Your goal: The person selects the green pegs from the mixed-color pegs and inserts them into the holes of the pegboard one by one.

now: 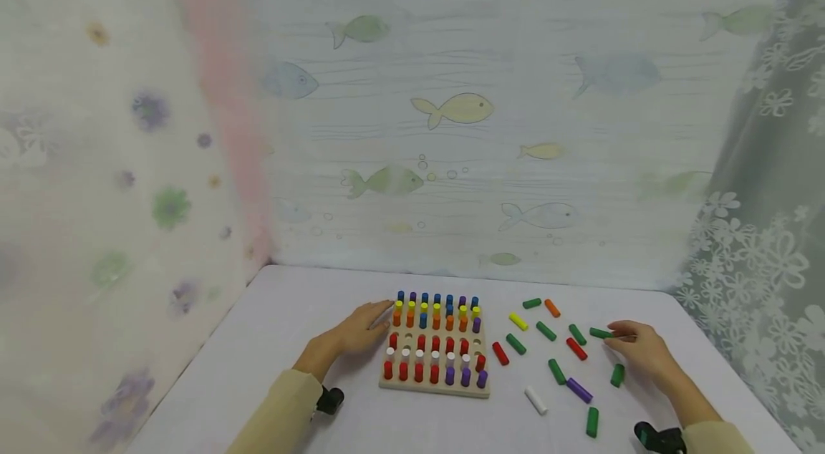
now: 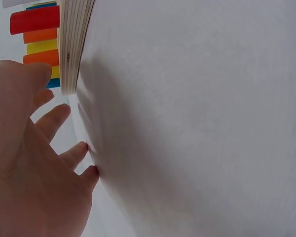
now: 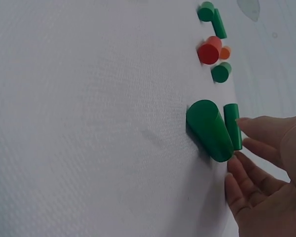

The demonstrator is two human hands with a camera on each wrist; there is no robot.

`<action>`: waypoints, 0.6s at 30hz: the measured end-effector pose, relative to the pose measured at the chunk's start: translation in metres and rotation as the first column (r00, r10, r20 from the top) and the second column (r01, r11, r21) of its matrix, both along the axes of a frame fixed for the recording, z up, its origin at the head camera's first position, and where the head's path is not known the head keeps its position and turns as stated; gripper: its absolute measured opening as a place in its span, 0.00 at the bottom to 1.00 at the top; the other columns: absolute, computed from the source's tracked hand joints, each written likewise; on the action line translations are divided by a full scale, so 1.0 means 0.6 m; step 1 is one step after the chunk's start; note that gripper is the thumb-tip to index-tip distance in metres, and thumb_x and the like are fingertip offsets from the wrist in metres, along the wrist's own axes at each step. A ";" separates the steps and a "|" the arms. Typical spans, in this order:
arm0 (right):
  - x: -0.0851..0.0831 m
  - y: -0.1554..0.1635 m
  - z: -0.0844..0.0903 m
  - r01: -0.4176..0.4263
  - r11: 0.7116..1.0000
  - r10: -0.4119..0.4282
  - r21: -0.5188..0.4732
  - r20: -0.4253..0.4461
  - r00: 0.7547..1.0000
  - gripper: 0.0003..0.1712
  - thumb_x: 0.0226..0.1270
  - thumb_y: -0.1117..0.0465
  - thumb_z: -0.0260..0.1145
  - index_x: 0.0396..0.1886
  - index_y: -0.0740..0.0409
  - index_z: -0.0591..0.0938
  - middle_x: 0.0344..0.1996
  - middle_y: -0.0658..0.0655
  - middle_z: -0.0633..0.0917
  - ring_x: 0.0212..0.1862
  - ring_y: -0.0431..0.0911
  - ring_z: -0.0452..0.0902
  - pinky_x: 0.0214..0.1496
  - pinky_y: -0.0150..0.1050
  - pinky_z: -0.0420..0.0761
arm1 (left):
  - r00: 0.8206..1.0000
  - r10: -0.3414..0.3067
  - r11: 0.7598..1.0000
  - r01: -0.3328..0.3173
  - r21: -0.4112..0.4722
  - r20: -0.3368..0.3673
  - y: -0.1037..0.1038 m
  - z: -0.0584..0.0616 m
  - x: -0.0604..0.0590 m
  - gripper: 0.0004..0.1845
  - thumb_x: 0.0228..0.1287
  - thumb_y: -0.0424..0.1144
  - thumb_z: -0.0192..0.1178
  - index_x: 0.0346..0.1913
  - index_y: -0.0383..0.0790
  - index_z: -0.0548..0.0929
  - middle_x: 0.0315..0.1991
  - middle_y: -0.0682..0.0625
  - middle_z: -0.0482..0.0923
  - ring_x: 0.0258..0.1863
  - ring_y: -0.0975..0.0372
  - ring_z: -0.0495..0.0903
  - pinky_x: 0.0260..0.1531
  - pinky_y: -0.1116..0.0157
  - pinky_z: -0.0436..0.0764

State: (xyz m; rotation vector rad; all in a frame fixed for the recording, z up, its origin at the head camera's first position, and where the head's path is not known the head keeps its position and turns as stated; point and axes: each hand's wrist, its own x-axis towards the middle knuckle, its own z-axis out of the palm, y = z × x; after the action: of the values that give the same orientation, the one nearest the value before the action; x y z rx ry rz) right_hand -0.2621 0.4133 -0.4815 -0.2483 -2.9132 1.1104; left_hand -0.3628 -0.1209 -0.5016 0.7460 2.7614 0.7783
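A wooden peg board [image 1: 432, 388] stands mid-table, filled with blue, yellow, orange, red, white and purple pegs. My left hand [image 1: 357, 331] lies flat on the table, fingers straight, tips against the board's far left edge [image 2: 74, 39]; the left wrist view shows the left hand [image 2: 34, 173] spread beside it. My right hand [image 1: 638, 350] reaches among the loose pegs. Its thumb and forefinger pinch the end of a thin green peg [image 1: 599, 333] that lies on the table. In the right wrist view, the right hand [image 3: 271, 187] meets that green peg [image 3: 232, 123] beside a nearer green peg [image 3: 209, 129].
Several loose pegs lie right of the board: green [image 1: 546, 331], red [image 1: 500, 353], yellow [image 1: 518, 321], orange [image 1: 552, 308], purple [image 1: 579, 390], white [image 1: 536, 400]. A fish-patterned curtain [image 1: 451, 110] closes the back and flowered curtains [image 1: 760, 261] the sides.
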 end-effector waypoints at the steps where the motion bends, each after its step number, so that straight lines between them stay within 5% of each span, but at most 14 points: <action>1: -0.001 0.000 -0.001 0.000 1.000 0.000 0.001 0.004 1.000 0.30 0.73 0.58 0.64 0.64 0.78 0.72 0.56 0.79 0.77 0.58 0.72 0.74 0.56 0.63 0.78 | 1.000 0.005 1.000 -0.005 -0.006 0.002 0.000 -0.001 0.000 0.30 0.81 0.44 0.48 0.79 0.40 0.61 0.78 0.41 0.62 0.78 0.40 0.54 0.75 0.39 0.55; 18: -0.017 -0.003 -0.006 -0.029 0.996 0.029 0.088 0.000 1.000 0.20 0.72 0.61 0.65 0.54 0.75 0.80 0.47 0.71 0.83 0.51 0.64 0.78 0.52 0.60 0.79 | 0.999 0.033 0.996 -0.031 -0.078 0.014 0.008 -0.005 -0.002 0.29 0.81 0.46 0.47 0.79 0.44 0.64 0.77 0.45 0.65 0.79 0.41 0.51 0.76 0.39 0.50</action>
State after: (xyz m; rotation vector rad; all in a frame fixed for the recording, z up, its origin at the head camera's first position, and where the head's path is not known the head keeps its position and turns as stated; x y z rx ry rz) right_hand -0.2724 0.4115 -0.4848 -0.2038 -2.9653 0.9818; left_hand -0.3639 -0.1159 -0.5047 0.6798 2.7784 0.6751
